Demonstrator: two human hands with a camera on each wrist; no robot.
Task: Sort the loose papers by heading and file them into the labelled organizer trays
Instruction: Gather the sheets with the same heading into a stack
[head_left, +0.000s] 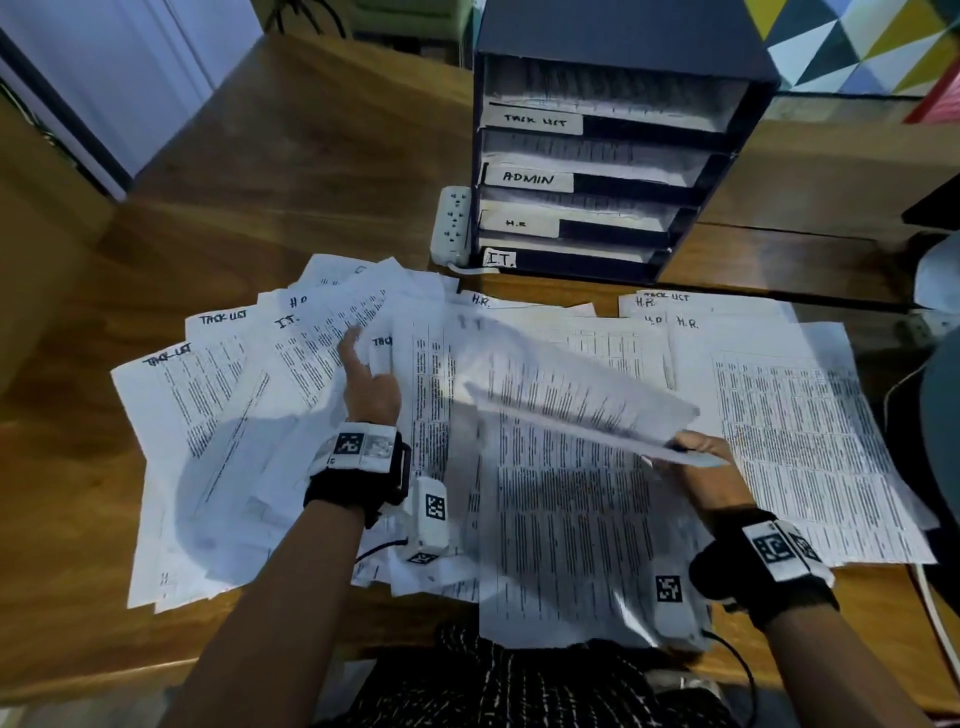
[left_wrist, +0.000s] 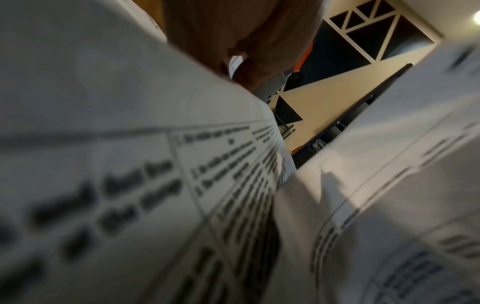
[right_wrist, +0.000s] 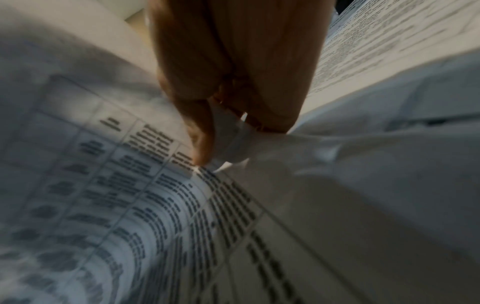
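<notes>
Loose printed papers (head_left: 561, 519) cover the desk, with handwritten headings such as TASK LIST, H.R. and I.T. A dark organizer (head_left: 597, 26) stands behind them, its trays labelled TASK LIST (head_left: 535, 121), ADMIN (head_left: 528, 178), H.R. (head_left: 516, 223) and I.T. (head_left: 500, 258), each holding sheets. My right hand (head_left: 691, 452) pinches the near corner of one sheet (head_left: 571, 395), which is lifted and blurred above the pile. The pinch on that paper corner (right_wrist: 231, 133) shows in the right wrist view. My left hand (head_left: 369, 379) holds a sheet (head_left: 358, 306) in the fanned left pile, index finger stretched along it.
A white power strip (head_left: 453, 223) lies left of the organizer. A flatter stack with H.R. headings (head_left: 779, 415) sits at the right. A cable (head_left: 898, 384) and dark objects crowd the right edge. Bare wooden desk (head_left: 260, 171) shows behind the left pile.
</notes>
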